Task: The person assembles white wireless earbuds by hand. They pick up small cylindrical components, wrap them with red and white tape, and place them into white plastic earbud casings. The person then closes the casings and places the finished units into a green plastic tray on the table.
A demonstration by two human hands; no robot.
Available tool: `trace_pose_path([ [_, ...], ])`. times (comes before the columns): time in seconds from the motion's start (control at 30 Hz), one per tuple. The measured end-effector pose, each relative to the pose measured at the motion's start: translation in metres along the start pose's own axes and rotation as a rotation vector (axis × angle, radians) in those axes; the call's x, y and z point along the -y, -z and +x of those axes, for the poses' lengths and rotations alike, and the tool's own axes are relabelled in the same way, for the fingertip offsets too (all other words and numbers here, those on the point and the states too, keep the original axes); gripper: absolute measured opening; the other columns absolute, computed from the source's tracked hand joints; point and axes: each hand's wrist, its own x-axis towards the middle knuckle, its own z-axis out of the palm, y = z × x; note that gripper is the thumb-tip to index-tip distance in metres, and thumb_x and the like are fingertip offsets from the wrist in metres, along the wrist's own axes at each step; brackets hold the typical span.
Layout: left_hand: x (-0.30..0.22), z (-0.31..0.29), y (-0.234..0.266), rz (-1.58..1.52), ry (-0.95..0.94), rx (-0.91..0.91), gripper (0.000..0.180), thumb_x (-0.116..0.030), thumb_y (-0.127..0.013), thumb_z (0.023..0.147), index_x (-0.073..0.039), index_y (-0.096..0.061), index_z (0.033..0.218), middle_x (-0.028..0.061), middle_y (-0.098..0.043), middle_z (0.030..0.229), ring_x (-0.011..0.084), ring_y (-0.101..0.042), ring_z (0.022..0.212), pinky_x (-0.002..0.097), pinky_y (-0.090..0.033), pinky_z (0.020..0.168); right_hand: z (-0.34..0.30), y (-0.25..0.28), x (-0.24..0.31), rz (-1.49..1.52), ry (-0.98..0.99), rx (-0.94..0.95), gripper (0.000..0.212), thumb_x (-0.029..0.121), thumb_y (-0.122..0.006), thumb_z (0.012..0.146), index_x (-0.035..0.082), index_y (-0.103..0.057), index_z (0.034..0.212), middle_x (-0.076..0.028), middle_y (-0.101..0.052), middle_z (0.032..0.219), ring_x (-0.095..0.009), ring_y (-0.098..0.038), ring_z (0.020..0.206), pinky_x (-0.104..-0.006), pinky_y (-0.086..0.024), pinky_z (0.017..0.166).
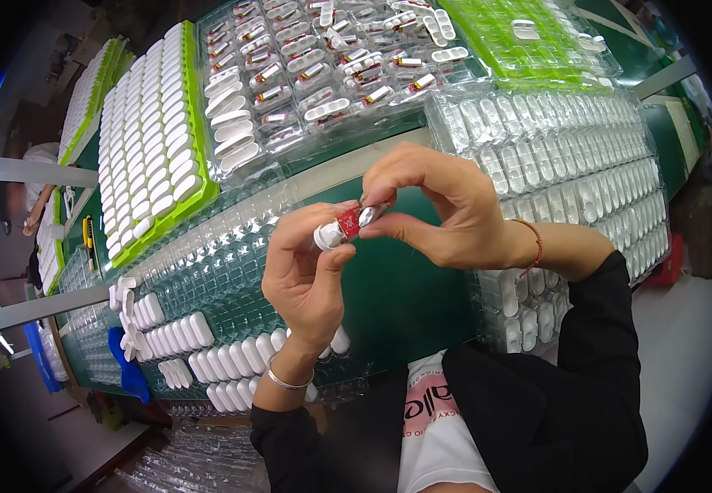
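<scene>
You are looking down at your own two hands, raised together over a green work table [397, 296]. Between them is a small part: a white rounded cap [329, 236] joined to a red-and-silver insert [358, 218]. Your left hand [306, 275] comes up from below, its thumb and fingers closed around the white cap. Your right hand [446, 209] arches in from the right, its thumb and forefinger pinching the silver end of the insert.

The part's long axis runs from lower left to upper right, white end toward your left hand, metal end toward your right. Both hands touch it, one at each end, so neither is nearer.

Around you lie clear plastic trays [553, 156] with rows of oval pockets, mostly unfilled on the right. A green tray [201, 185] on the left carries rows of white oval shells. Behind it a clear tray [306, 74] holds shells fitted with red-and-silver inserts. More white shells [200, 353] sit in the clear tray below your left wrist.
</scene>
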Motion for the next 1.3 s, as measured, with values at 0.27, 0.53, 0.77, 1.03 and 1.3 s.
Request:
trace_pose_path([
  [0.27,0.001,-0.001,0.001,0.022,0.006,-0.028,0.034,-0.018,-0.069,0.092,0.003,-0.054,0.114,0.0119,-0.059,0.113,0.0158,-0.059,0.101,0.0275,-0.049,0.089,-0.003,-0.001,-0.008,-0.351,0.363,-0.036,0.042,-0.013,-0.074,0.067,-0.001,-0.068,0.108,-0.014,-0.069,0.099,-0.027,-0.067,0.088,-0.0327,-0.053,0.074],
  [0.53,0.0,0.0,0.0,0.0,-0.032,-0.026,0.033,-0.014,-0.069,0.09,0.004,-0.054,0.114,0.0135,-0.06,0.112,0.0168,-0.059,0.1,0.0275,-0.048,0.089,-0.003,-0.002,-0.008,-0.337,0.391,-0.032,0.042,-0.013,-0.072,0.066,-0.001,-0.07,0.106,-0.013,-0.07,0.101,-0.027,-0.067,0.089,-0.0343,-0.054,0.075],
  [0.77,0.001,-0.002,0.0,0.01,-0.025,-0.039,0.034,-0.017,-0.069,0.091,0.003,-0.054,0.114,0.0118,-0.059,0.111,0.0154,-0.059,0.099,0.0275,-0.049,0.088,-0.002,-0.004,-0.008,-0.346,0.412,-0.031,0.039,-0.013,-0.072,0.067,-0.002,-0.07,0.105,-0.013,-0.07,0.1,-0.027,-0.066,0.09,-0.0338,-0.055,0.077],
  [1.03,0.007,-0.005,0.006,-0.057,0.003,-0.046,0.034,-0.015,-0.066,0.094,0.005,-0.052,0.118,0.0151,-0.059,0.117,0.0194,-0.061,0.104,0.0318,-0.053,0.09,-0.005,-0.011,-0.01,-0.415,0.429,-0.046,0.037,-0.008,-0.072,0.07,0.0,-0.07,0.106,-0.014,-0.068,0.108,-0.028,-0.066,0.092,-0.0337,-0.056,0.076],
  [1.3,-0.016,0.016,0.004,-0.162,0.351,0.101,0.038,0.0,-0.06,0.093,0.008,-0.045,0.127,0.0245,-0.061,0.122,0.0217,-0.064,0.108,0.0297,-0.054,0.093,-0.007,-0.001,-0.021,-0.692,0.582,-0.011,0.036,0.006,-0.068,0.07,-0.003,-0.064,0.105,-0.013,-0.065,0.104,-0.027,-0.065,0.088,-0.0344,-0.056,0.073],
])
